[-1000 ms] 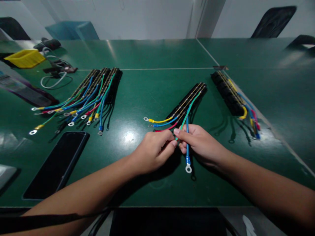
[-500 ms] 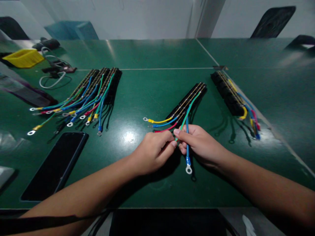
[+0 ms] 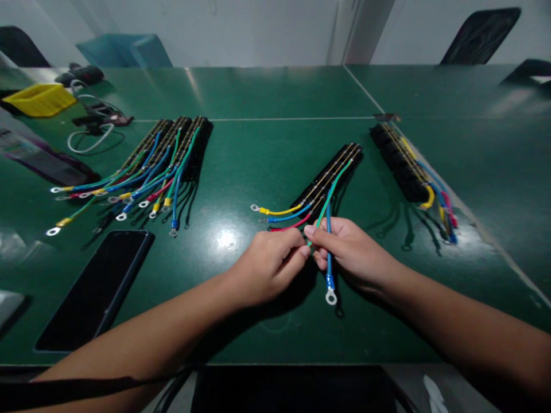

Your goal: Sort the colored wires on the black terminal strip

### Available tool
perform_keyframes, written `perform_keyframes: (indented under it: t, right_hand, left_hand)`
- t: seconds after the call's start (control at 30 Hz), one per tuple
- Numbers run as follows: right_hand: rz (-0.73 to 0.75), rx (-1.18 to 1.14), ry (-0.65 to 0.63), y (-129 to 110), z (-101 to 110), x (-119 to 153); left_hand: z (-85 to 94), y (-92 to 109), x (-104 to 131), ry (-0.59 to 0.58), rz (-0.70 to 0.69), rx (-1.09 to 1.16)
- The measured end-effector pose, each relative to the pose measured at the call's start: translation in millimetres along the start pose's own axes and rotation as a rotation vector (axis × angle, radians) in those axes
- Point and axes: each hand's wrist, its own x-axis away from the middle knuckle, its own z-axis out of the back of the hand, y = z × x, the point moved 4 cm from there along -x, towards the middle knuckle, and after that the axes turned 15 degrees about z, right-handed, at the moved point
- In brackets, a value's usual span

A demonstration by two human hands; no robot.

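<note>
A black terminal strip (image 3: 328, 178) with brass-coloured rails lies at a slant on the green table, wires running from it toward me. My left hand (image 3: 275, 264) pinches the lower part of the green wire (image 3: 329, 198), whose end is hidden in the fingers. Close beside it, my right hand (image 3: 344, 244) grips the same wire between thumb and fingers. A blue wire (image 3: 329, 264) with a ring terminal hangs across the right fingers. Left of the hands a yellow wire (image 3: 282, 211), a second blue wire (image 3: 290, 218) and a red wire (image 3: 297, 224) stick out.
Several wired strips (image 3: 172, 152) lie side by side at left, and another strip (image 3: 400, 166) sits at right. A phone (image 3: 97, 289) rests near the front left. Behind are a yellow bin (image 3: 41, 100) and a grey cable (image 3: 92, 146).
Both hands keep their hold on the green wire almost unmoved. The whole view has shifted very slightly.
</note>
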Motion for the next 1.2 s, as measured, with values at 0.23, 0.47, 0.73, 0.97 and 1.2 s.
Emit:
perform_keyframes:
  t: [0.23, 0.47, 0.73, 0.97, 1.2]
  right_hand:
    - [-0.029, -0.029, 0.015, 0.5, 0.1, 0.6]
    - [-0.004, 0.003, 0.002, -1.5, -0.4, -0.5]
    - [-0.013, -0.020, 0.002, 0.9, -0.2, -0.2]
    - [-0.007, -0.013, -0.008, 0.5, 0.4, 0.2]
    - [-0.020, -0.019, -0.002, 0.3, -0.3, -0.6]
  left_hand:
    - [0.8, -0.7, -0.6, 0.032, 0.022, 0.038]
    - [0.7, -0.1, -0.6, 0.005, 0.007, 0.015]
    - [0.4, -2.1, -1.6, 0.021, 0.042, 0.049]
    - [0.5, -0.3, -2.3, -0.030, 0.055, 0.037]
    - [0.7, -1.3, -2.4, -0.022, 0.096, 0.070]
